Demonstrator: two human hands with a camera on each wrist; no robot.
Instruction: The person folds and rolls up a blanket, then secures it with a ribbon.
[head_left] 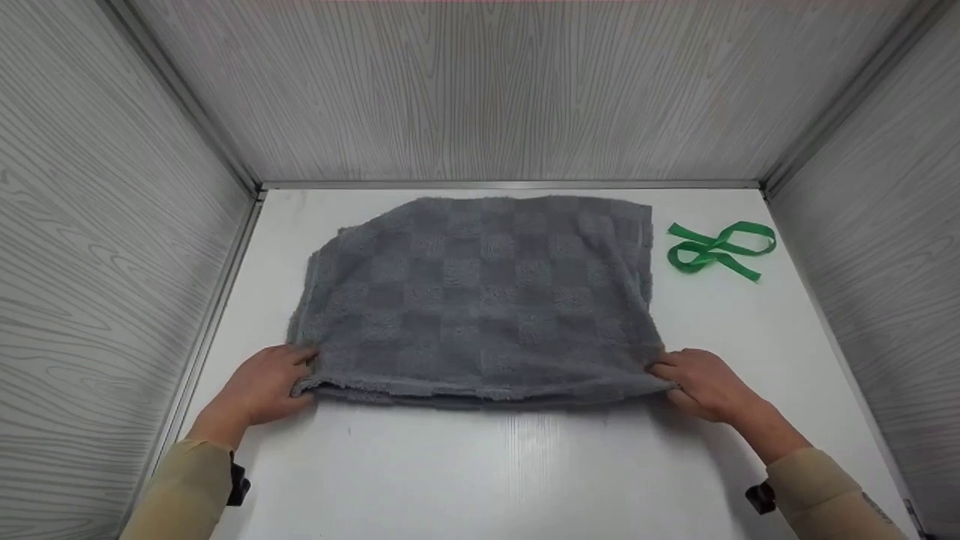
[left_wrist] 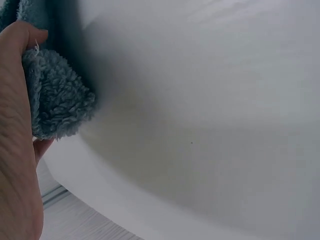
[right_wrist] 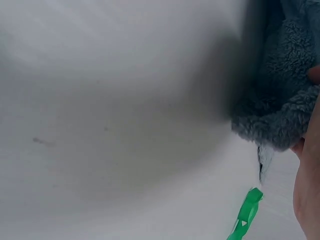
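A grey towel [head_left: 480, 292] with a checked pile pattern lies across the middle of the table, folded in layers along its near edge. My left hand [head_left: 271, 382] grips its near left corner, thumb and fingers on either side of the cloth. In the left wrist view the fluffy towel corner [left_wrist: 60, 97] sticks out between thumb and fingers. At the near right corner my right hand [head_left: 703, 384] pinches the towel, and its edge looks slightly lifted there. The right wrist view has the bunched towel [right_wrist: 280, 110] in that hand's grip, with some fingers hidden behind it.
A green ribbon [head_left: 720, 249] lies in loops on the white table [head_left: 450, 472], right of the towel. Wood-grain panels [head_left: 480, 90] stand at the back and both sides, with a metal rail [head_left: 510, 184] along the table's far edge.
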